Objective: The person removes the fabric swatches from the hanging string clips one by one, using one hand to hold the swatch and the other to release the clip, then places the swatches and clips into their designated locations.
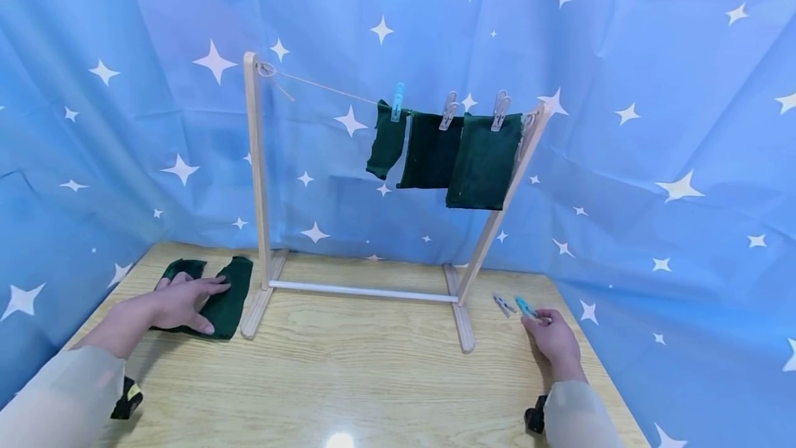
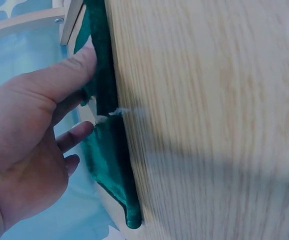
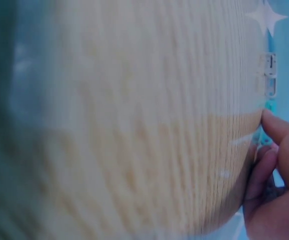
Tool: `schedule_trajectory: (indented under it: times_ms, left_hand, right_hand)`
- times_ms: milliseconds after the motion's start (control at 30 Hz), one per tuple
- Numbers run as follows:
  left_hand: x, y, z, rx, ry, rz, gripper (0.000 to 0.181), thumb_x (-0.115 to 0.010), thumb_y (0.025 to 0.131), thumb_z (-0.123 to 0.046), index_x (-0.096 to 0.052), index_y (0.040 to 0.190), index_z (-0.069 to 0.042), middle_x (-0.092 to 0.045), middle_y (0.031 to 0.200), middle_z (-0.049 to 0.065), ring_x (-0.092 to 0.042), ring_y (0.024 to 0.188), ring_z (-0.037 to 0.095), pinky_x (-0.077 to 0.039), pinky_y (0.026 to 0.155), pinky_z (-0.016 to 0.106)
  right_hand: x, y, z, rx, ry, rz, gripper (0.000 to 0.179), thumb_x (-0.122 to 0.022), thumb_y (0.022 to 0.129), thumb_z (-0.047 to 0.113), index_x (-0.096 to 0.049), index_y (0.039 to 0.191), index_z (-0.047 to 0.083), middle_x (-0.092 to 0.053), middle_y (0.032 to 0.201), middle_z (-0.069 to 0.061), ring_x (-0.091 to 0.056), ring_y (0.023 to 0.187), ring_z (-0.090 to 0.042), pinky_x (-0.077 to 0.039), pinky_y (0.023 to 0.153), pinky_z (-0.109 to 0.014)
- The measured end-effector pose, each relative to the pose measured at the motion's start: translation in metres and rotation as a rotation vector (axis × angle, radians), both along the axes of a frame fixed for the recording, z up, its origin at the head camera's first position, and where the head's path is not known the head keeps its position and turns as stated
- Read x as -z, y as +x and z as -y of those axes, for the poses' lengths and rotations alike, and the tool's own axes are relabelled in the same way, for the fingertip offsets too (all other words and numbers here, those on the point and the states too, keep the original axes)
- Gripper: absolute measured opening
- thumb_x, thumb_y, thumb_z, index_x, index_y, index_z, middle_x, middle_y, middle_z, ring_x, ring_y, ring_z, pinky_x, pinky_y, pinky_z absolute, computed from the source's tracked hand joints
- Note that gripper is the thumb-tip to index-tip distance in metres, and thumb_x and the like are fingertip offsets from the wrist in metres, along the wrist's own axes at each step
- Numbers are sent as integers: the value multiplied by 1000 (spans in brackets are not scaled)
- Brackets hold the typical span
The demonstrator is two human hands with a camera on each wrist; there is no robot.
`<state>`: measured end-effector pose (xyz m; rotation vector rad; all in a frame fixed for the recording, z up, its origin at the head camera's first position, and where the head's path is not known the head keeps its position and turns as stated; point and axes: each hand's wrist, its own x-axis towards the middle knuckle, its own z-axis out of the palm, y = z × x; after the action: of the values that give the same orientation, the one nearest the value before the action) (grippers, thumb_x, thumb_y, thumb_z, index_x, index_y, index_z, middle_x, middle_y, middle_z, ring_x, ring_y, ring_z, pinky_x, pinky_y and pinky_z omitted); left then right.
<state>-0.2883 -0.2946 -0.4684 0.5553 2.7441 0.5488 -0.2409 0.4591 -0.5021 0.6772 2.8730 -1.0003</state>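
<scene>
Two clothespins are near the far right corner of the table [image 1: 348, 379]: a blue clothespin [image 1: 526, 308], pinched between thumb and fingers of the right hand [image 1: 555, 341], and a pale clothespin [image 1: 504, 305] lying just beside it. The left hand [image 1: 183, 304], fingers spread and thumb apart, rests on green cloth [image 1: 226, 310] by the far left corner; whether that is one piece or several I cannot tell.

A careless lift there could bring up two layers at once, or snag the ragged edge, since the parts lie so close together. The cloth nearly meets the left foot [image 1: 256, 316] of the stand, so a sideways drag might knock that foot. The string [image 1: 326, 86] looks thin, and a hard tug on it could slide the three hung cloths [image 1: 485, 164] or tip the frame. A loose pinch might drop the blue pin; a sweep could push the pale one toward the far edge.

Room is tight along the left and right edges, where each forearm reaches in. The broadest free stretch runs from the crossbar [image 1: 363, 292] toward the near side, and above, bare string spans from the left post [image 1: 258, 171] to the nearest hung piece.
</scene>
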Motion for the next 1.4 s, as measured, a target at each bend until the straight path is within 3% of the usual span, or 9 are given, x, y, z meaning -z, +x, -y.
schedule_trajectory:
  times_ms: [67,233,367,467,567,700,900,1100,1400]
  left_hand:
    - [0,1,2,-8,3,-2,100,-94,84,-39,-47,165,-4,-33,173,31,-41,130,54,-32,88,49]
    - [1,5,4,-5,46,-32,94,-91,88,-39,-49,165,-5,-32,173,32,-34,139,64,-32,100,74]
    - [2,9,1,-4,130,-164,76,-87,94,-37,-60,156,-4,-43,168,32,-41,137,63,-34,99,81]
    - [-2,14,-5,-29,224,-260,55,-81,102,-32,-68,146,-3,-61,152,29,-58,128,51,-50,97,66]
    - [-14,20,-14,-67,317,-295,38,-73,108,-28,-74,138,-5,-75,131,19,-69,107,28,-60,79,40]
    - [-33,31,-28,-85,385,-310,30,-69,111,-28,-78,135,-12,-78,111,1,-61,86,7,-51,68,26]
    - [-62,45,-54,-30,432,-333,24,-68,111,-29,-79,131,-21,-75,106,-7,-61,88,4,-52,72,26]
    - [-83,46,-78,3,479,-381,23,-68,112,-27,-81,130,-21,-75,103,-8,-63,83,8,-54,71,26]
    - [-119,44,-114,68,552,-375,23,-67,112,-27,-81,129,-21,-77,105,-5,-67,87,13,-57,76,27]
  right_hand:
    - [1,-1,1,3,-6,-2,75,-57,110,54,-43,157,-2,-51,153,-36,-54,135,-53,-42,114,-69]
    - [2,-2,0,-8,-36,0,80,-59,109,56,-40,159,-3,-49,155,-37,-53,136,-53,-44,113,-68]
    - [2,1,-7,-34,-153,-33,82,-63,109,47,-33,164,-7,-52,150,-36,-62,119,-44,-57,94,-53]
    - [0,4,-13,-32,-270,-71,77,-62,112,34,-29,166,-8,-62,133,-28,-66,96,-28,-60,76,-39]
    - [-9,8,-17,-32,-325,-110,69,-57,115,28,-29,167,-7,-67,122,-14,-66,84,-16,-60,70,-33]
    - [-30,15,-12,-55,-304,-168,64,-56,116,33,-36,166,-2,-68,118,3,-69,86,-9,-61,73,-30]
    - [-71,23,12,-142,-254,-265,62,-60,115,40,-47,161,2,-64,107,16,-69,87,-7,-62,71,-30]
    - [-118,29,47,-238,-241,-363,56,-63,113,42,-57,154,5,-65,103,16,-69,85,-10,-61,67,-30]
    - [-183,40,108,-403,-189,-438,46,-66,111,45,-66,146,15,-63,113,2,-68,79,-16,-60,67,-29]
